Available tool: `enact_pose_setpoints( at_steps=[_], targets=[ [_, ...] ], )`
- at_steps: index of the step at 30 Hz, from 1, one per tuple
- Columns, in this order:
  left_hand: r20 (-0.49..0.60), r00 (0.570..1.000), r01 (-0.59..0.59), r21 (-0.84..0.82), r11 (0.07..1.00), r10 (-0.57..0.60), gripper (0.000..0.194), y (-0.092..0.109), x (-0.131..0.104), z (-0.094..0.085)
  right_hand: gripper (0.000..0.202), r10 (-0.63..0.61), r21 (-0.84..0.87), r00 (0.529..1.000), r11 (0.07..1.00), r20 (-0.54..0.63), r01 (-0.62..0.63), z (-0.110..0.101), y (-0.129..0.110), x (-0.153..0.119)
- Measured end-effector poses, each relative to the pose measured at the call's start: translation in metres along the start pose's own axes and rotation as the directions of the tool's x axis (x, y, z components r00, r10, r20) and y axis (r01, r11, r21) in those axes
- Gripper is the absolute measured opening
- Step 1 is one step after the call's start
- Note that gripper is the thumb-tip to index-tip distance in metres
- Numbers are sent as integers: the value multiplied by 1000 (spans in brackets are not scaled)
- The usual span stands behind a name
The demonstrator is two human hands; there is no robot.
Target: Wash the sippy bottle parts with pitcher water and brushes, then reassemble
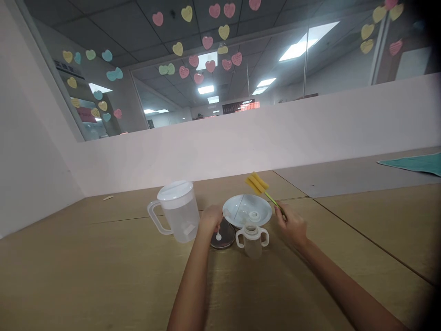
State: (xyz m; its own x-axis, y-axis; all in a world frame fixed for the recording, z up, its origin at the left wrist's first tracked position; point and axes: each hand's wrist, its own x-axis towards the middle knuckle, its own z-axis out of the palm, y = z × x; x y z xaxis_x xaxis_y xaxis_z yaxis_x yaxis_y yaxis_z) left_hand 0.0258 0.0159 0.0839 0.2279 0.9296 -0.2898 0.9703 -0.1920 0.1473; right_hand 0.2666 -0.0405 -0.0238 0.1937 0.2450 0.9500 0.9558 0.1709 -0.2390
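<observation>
My right hand [292, 226] is closed around the green handle of a bottle brush [257, 183], its yellow sponge head raised beyond the bowl. My left hand [211, 219] is pinched over a dark round plate or lid [225, 234]. From its fingers hangs a thin straw-like piece with a white round end [218, 237]; most of it is hidden. Between my hands is a white bowl [237, 200] with a pale ring-shaped part [254, 216] and clear pieces inside. In front of the bowl stands an open, clear two-handled baby cup [252, 247], upright.
A translucent lidded pitcher [181, 216] stands left of my left hand, its handle facing left. A teal cloth [416, 163] lies at the far right. A small flat scrap [108, 197] is at the back left. A low wall [241, 138] with windows borders the table.
</observation>
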Motion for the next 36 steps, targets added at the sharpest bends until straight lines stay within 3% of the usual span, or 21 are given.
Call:
enact_pose_setpoints(
  at_steps=[7, 12, 26, 30, 36],
  targets=[
    [128, 989, 77, 11, 997, -77, 7, -13, 19, 7, 25, 5, 4, 1000, 1000, 4, -6, 2, 0, -1],
    [118, 987, 104, 44, 994, -108, 8, -21, 26, 11, 25, -1, -29, 1000, 1000, 9, 1, 2, 1, -1],
    [-135, 991, 13, 148, 989, 7, 11, -20, 5, -6, 28, 30, -37, 995, 999, 93, -26, 1, 1, -1],
    [-266, 961, -44, 132, 990, 78, 8, -11, -2, -11, 29, 12, -57, 996, 998, 94, -6, 3, 2, -2],
    [-398, 899, -155, 100, 983, 183, 24, 5, -10, -11, 30, 7, -59, 995, 998, 103, -1, 3, 3, -2]
  ],
)
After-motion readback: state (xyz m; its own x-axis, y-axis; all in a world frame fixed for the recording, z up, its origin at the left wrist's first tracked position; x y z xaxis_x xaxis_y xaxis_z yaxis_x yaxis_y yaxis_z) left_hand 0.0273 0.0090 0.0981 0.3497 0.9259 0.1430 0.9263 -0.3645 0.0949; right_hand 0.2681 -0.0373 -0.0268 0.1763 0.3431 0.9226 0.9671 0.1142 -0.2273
